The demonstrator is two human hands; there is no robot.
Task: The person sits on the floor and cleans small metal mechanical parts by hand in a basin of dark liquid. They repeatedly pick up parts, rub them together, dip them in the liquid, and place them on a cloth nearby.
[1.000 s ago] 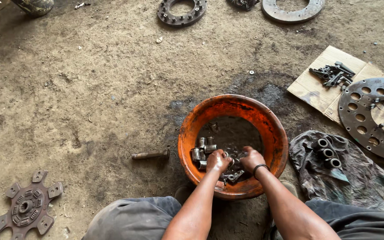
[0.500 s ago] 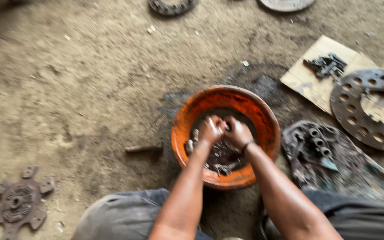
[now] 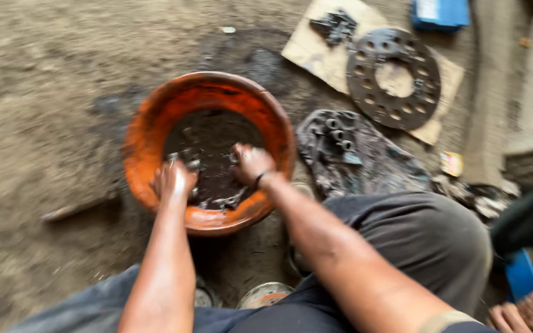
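An orange basin (image 3: 212, 84) sits on the dirt floor in front of my knees, with dark oily liquid and small metal parts (image 3: 219, 200) in it. My left hand (image 3: 174, 180) is inside the basin at its left wall, fingers curled near a few small metal pieces. In the middle of the basin, my right hand (image 3: 252, 164), with a dark band on the wrist, touches a small metal piece. The frame is blurred, so what each hand grips is unclear.
A dirty cloth (image 3: 371, 161) with three short metal sleeves (image 3: 339, 135) lies right of the basin. Behind it a perforated metal disc (image 3: 365, 81) rests on cardboard (image 3: 308, 48) beside a pile of bolts (image 3: 335, 24). A metal rod (image 3: 74, 209) lies left. Another person's hand (image 3: 528, 311) shows bottom right.
The view has swung right and nearer, so the basin now sits left of centre. My hands, together over the middle before, have spread apart; the left one is at the basin's left wall.
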